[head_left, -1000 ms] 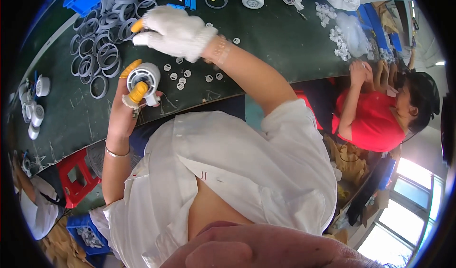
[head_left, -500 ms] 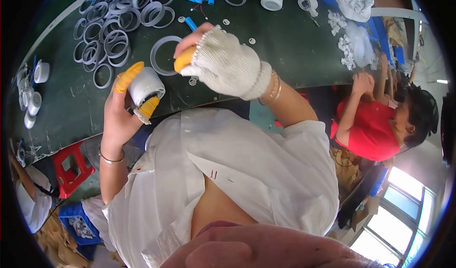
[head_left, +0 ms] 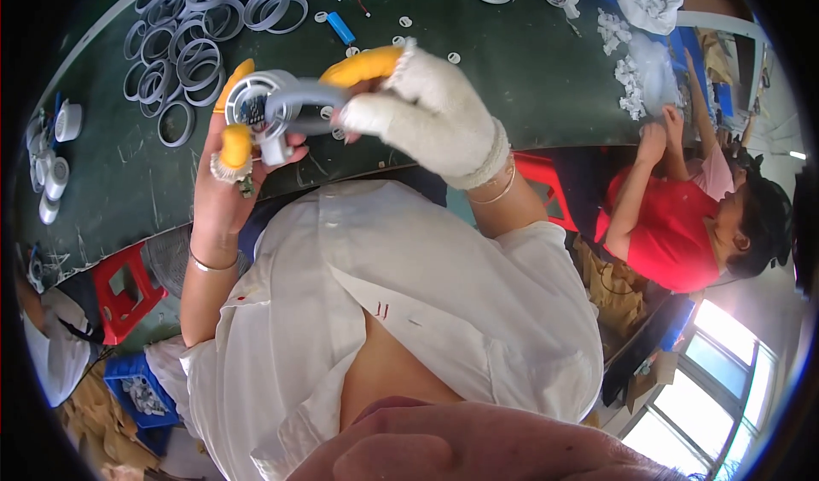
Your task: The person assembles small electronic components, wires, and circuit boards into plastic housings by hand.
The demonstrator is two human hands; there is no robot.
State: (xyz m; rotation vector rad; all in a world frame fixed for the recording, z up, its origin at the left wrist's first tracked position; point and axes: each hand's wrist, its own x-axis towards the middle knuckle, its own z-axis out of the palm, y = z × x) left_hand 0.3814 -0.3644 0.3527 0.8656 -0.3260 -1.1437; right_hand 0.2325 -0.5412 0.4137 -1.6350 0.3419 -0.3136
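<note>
My left hand (head_left: 223, 170), with yellow finger cots on some fingers, holds a white round fan housing (head_left: 236, 99) above the near side of the table. The housing's open face shows a ring-shaped rim and dark parts inside, and a short white stem (head_left: 275, 151) points toward me. A grey plastic ring (head_left: 320, 94), blurred by motion, is pinched between the fingers of my right hand (head_left: 439, 118), which wears a white knit glove and yellow finger cots. The ring's left edge overlaps the housing's face in this view; whether they touch I cannot tell.
Many grey rings (head_left: 202, 61) lie piled at the far left of the dark green table (head_left: 529, 97). Blue battery cells (head_left: 340, 28) and small white discs lie beyond my hands. White fan housings (head_left: 56, 170) stand at the left edge. A person in red (head_left: 670, 217) sits at right.
My right hand has picked up the grey ring from the table and brought it to the housing. My left hand has turned the housing so its open face shows.
</note>
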